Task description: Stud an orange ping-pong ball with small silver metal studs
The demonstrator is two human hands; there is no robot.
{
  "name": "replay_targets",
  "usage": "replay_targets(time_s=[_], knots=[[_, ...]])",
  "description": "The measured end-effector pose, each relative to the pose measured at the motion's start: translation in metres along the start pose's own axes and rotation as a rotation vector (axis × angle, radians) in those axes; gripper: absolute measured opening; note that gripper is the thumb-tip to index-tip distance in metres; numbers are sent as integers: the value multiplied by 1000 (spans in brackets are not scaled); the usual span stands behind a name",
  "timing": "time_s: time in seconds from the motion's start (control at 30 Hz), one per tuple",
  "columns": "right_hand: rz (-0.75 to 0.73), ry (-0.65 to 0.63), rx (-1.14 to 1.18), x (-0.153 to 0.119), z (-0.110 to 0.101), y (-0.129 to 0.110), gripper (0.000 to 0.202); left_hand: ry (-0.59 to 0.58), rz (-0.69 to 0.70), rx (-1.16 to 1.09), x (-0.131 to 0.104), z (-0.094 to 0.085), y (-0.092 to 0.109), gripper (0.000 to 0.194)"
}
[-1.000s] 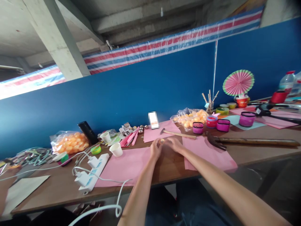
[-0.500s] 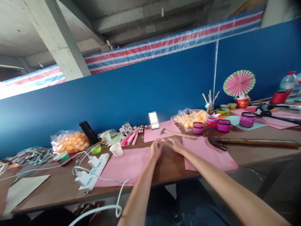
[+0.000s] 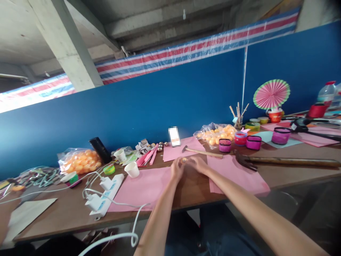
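My left hand (image 3: 177,168) and my right hand (image 3: 197,164) meet over the brown table (image 3: 66,209), between two pink paper sheets (image 3: 145,186). Both pinch a small round orange-brown object (image 3: 183,160) held between the fingertips; it is too small to tell what it is. A small hammer (image 3: 202,152) with a wooden handle lies just beyond the hands on another pink sheet. A bag of orange balls (image 3: 216,132) sits behind it.
A white power strip (image 3: 103,193) with cables lies left, next to a white paper cup (image 3: 131,169) and a second bag of orange balls (image 3: 78,160). Pink tape rolls (image 3: 252,142), a large pickaxe (image 3: 285,161) and a paper fan (image 3: 271,94) are on the right. A blue wall stands behind.
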State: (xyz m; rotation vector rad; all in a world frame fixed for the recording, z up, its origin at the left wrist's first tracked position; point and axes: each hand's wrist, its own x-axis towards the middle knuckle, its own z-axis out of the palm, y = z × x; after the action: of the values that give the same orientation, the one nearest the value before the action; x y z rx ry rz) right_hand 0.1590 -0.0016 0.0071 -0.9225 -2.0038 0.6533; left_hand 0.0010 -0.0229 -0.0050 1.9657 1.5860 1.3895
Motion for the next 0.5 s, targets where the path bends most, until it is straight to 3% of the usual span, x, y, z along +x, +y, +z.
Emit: replay_targets(time_s=[0.5], knots=[[13, -5, -61, 0, -1, -1, 24, -1, 40, 48, 0, -4, 2, 34]])
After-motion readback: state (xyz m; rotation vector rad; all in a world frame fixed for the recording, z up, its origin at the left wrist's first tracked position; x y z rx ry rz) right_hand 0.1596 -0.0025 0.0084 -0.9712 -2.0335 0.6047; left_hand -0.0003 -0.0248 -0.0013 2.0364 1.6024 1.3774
